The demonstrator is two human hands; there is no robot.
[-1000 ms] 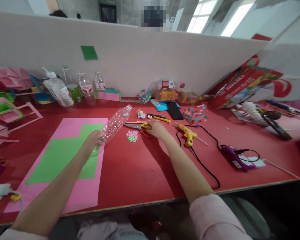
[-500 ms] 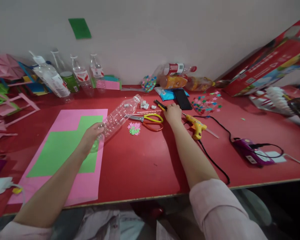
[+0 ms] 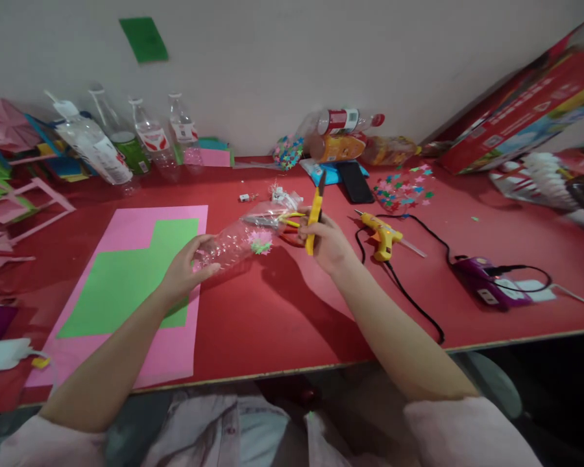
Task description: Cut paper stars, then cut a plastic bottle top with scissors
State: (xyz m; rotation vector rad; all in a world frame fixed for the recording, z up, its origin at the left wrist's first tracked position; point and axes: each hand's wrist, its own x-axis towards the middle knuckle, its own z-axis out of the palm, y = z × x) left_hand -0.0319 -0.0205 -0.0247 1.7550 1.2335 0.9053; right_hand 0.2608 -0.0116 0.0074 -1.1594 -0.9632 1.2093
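My left hand (image 3: 185,269) grips the base of a clear empty plastic bottle (image 3: 243,237) and holds it slanted above the red table (image 3: 282,311). My right hand (image 3: 327,243) is closed round a yellow utility knife (image 3: 314,219) with its dark blade pointing up, just right of the bottle's neck. Behind the bottle lie yellow-handled scissors (image 3: 285,224) and small pink and green foam stars (image 3: 261,243). A pink sheet with a green sheet (image 3: 126,275) on it lies under my left wrist.
A yellow glue gun (image 3: 382,235) with a black cord lies right of my right hand, a purple device (image 3: 484,285) beyond it. Bottles (image 3: 150,139), a black phone (image 3: 354,181), scattered foam stars (image 3: 403,191) and a red box (image 3: 520,110) line the back wall. Paper frames (image 3: 10,201) sit at left.
My right hand picked up the yellow knife from beside the phone and brought it toward me. My left hand lifted the bottle off the table and drew it nearer.
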